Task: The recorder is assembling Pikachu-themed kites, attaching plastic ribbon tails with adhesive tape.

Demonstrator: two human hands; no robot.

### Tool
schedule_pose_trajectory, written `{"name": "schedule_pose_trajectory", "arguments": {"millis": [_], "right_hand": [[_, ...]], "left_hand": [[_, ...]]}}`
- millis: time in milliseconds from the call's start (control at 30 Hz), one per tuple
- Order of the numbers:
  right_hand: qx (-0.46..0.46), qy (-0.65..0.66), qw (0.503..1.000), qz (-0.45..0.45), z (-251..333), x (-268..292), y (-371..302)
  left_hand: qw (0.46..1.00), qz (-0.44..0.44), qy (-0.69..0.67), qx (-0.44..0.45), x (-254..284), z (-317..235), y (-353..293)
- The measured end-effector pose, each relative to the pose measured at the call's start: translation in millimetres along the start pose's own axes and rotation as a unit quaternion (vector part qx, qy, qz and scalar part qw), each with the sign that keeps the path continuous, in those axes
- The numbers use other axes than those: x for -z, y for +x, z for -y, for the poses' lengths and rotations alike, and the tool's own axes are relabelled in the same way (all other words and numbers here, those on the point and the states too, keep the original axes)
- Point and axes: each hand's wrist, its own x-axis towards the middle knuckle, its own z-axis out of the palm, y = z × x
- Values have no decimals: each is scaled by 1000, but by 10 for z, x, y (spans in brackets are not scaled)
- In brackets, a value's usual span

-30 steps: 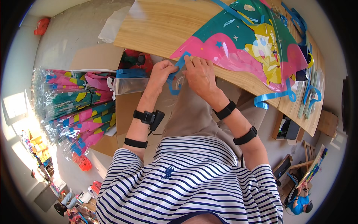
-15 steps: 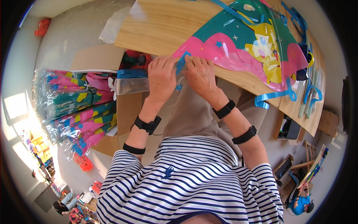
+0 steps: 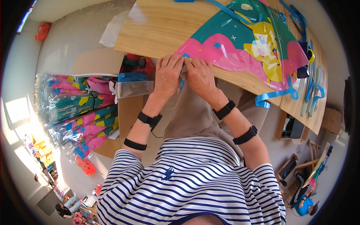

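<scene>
A fan-shaped printed plastic sheet (image 3: 215,52), green and pink with a yellow cartoon figure, lies on the wooden table. Its near left corner reaches the table edge, where my two hands meet. My left hand (image 3: 168,76) is closed, fingertips pinched at that corner beside a narrow blue strip (image 3: 182,83) that hangs between the hands. Right beside it, my right hand (image 3: 200,77) is closed too, fingers bent over the same corner and strip. The fingertips cover most of what they grip.
Bundles of folded printed plastic (image 3: 80,108) in clear wrap lie at left, by a cardboard box (image 3: 129,112). A clear plastic holder (image 3: 134,89) sits at the table edge. Blue ribbon (image 3: 275,96) curls on the table (image 3: 153,28). Other people are in the background.
My left hand has moved slightly right, closer to my right hand. The blue strip that stood up between them is now mostly covered by the fingers.
</scene>
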Motion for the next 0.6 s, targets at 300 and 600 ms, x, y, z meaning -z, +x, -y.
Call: {"name": "schedule_pose_trajectory", "arguments": {"millis": [300, 600], "right_hand": [[-24, 73, 997, -3, -70, 21, 10], [-14, 50, 999, -13, -64, -24, -6]], "left_hand": [[999, 12, 44, -3, -28, -23, -15], [1000, 7, 11, -9, -16, -60, -66]]}}
